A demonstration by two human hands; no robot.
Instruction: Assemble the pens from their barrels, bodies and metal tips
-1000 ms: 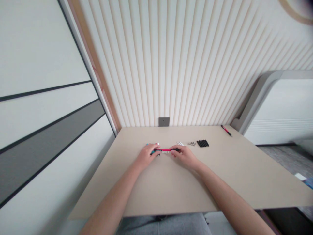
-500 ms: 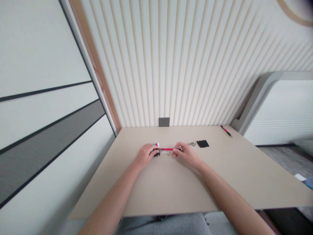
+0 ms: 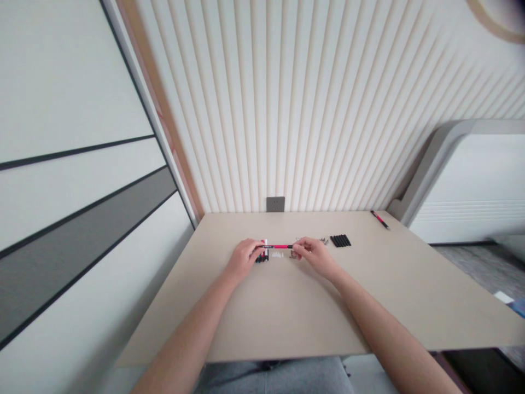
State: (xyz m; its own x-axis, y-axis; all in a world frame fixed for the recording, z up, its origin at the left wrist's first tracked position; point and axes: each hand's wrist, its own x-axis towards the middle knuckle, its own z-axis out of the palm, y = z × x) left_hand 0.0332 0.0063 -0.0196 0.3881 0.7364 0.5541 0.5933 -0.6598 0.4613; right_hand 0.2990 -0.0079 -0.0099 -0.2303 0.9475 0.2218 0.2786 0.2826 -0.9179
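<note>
Held across the middle of the table, a slim red-and-black pen (image 3: 275,247) spans the gap between my hands. My left hand (image 3: 246,258) grips its left end, and my right hand (image 3: 314,256) pinches its right end. Under the left end lies a small cluster of dark and coloured pen parts (image 3: 261,257), partly hidden by my left fingers. Several small white pieces (image 3: 277,255) lie just below the pen, and a small brownish part (image 3: 293,254) sits beside my right fingertips.
On the beige table (image 3: 287,312), a row of black rods (image 3: 340,241) and some small metal parts (image 3: 324,241) lie to the right. A second red-and-black pen (image 3: 379,219) lies at the far right corner. A ribbed wall and wall socket (image 3: 275,204) stand behind.
The pen's right end has moved left, and it now sits slightly higher and further from the table parts. My right fingers have shifted along with it.
</note>
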